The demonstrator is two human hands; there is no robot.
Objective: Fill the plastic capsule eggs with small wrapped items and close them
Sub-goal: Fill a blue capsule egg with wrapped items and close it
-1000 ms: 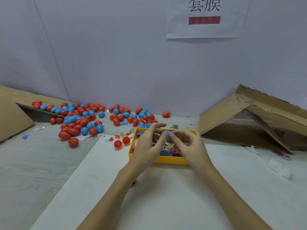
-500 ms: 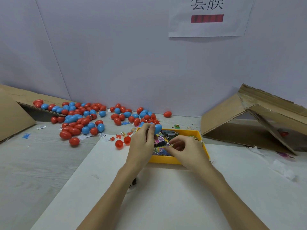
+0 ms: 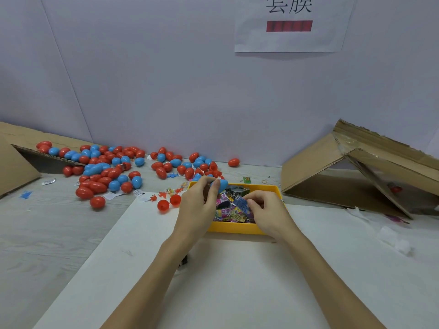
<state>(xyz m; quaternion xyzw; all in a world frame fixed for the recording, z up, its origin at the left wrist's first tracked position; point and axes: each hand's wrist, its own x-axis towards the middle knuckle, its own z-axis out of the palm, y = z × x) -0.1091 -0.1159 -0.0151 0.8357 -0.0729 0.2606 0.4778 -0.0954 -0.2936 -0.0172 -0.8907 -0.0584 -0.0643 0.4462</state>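
Observation:
A yellow tray holding several small wrapped packets sits on a white sheet in front of me. My left hand grips a blue capsule egg above the tray's left end. My right hand reaches into the tray and pinches a blue wrapped packet. An opened red egg lies as two halves just left of the tray. A heap of closed red and blue eggs spreads over the table at the back left.
A cardboard box lies on its side at the right, another cardboard box at the far left. Small toy figures and paper scraps lie left of the tray. A wall with a paper sign stands behind.
The hands have come apart: the left has carried the blue egg up and left, and the right has dropped into the tray onto a packet.

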